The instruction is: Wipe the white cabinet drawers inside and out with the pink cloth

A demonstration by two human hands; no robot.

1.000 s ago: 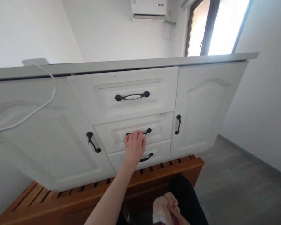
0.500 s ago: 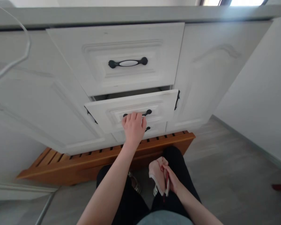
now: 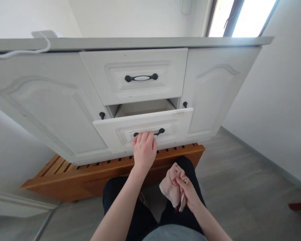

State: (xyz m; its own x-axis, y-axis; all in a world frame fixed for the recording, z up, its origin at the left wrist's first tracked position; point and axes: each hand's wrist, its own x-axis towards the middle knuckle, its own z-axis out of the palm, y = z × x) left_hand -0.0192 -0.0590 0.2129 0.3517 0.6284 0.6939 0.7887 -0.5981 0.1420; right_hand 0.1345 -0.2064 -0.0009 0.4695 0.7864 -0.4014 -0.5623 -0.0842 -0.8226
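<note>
My left hand (image 3: 144, 150) has its fingers hooked over the dark handle (image 3: 161, 131) of the middle drawer (image 3: 120, 132). That white drawer stands partly pulled out, and its pale inside (image 3: 145, 106) shows through the gap on top. Low over my right thigh, my right hand (image 3: 189, 192) grips a pink cloth (image 3: 171, 185) with red markings, bunched and hanging down. Above the pulled drawer is a closed top drawer (image 3: 112, 80) with a black-and-white handle (image 3: 141, 78).
White cabinet doors (image 3: 47, 110) flank the drawers. A slatted wooden bench (image 3: 72, 182) runs along the cabinet's foot, close to my knees. On the left, a white cable (image 3: 22, 53) hangs over the countertop (image 3: 120, 43). A dark red object (image 3: 299, 205) is on the floor at far right.
The middle drawer has come further out toward me with my left hand on its handle, showing more of its inside. The view has tilted up. My right hand still holds the cloth.
</note>
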